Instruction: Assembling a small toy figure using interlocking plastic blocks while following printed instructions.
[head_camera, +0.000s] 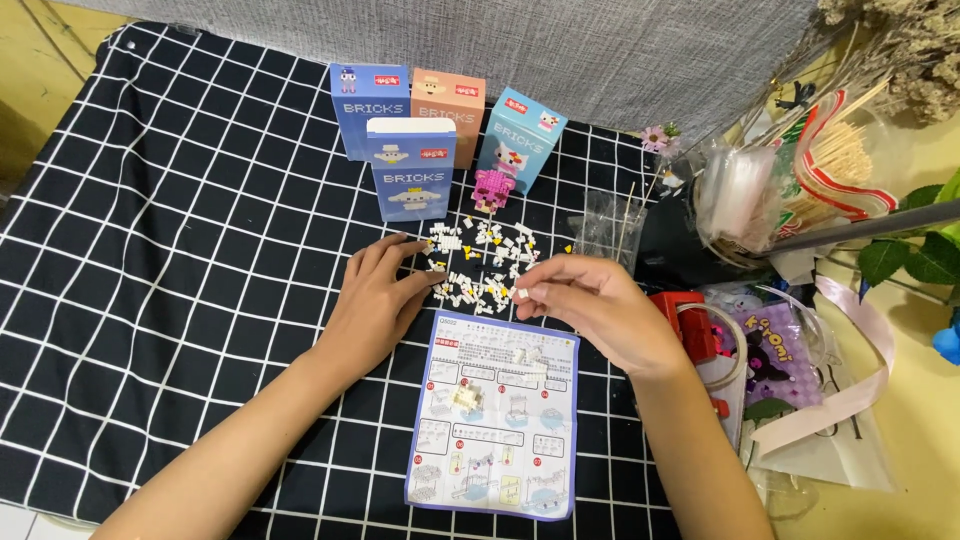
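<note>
Nearest the camera lies the instruction sheet (494, 415), flat on the black-and-white checked cloth (200, 200), with a small cream partial build (466, 396) resting on its upper half. Just beyond the sheet's top edge is the scatter of small white bricks (480, 265), a few yellow ones mixed in.

Right hand (590, 310): hovers over the sheet's upper right corner, thumb and forefinger pinched on one small white brick (522, 293) at the near edge of the scatter; other fingers curled.

Left hand (378, 300): palm down on the cloth, left of the sheet's top edge, fingers loosely spread, tips touching the left side of the scatter. Holds nothing.

Beyond the scatter, farther from the sheet, stand four upright boxes (412, 165): two blue, one salmon, one light blue. A pink brick figure (491, 189) stands in front of the light blue box.

Right of the sheet: a red object (690, 320), a purple printed packet (770, 350), clear plastic bags (735, 195).
</note>
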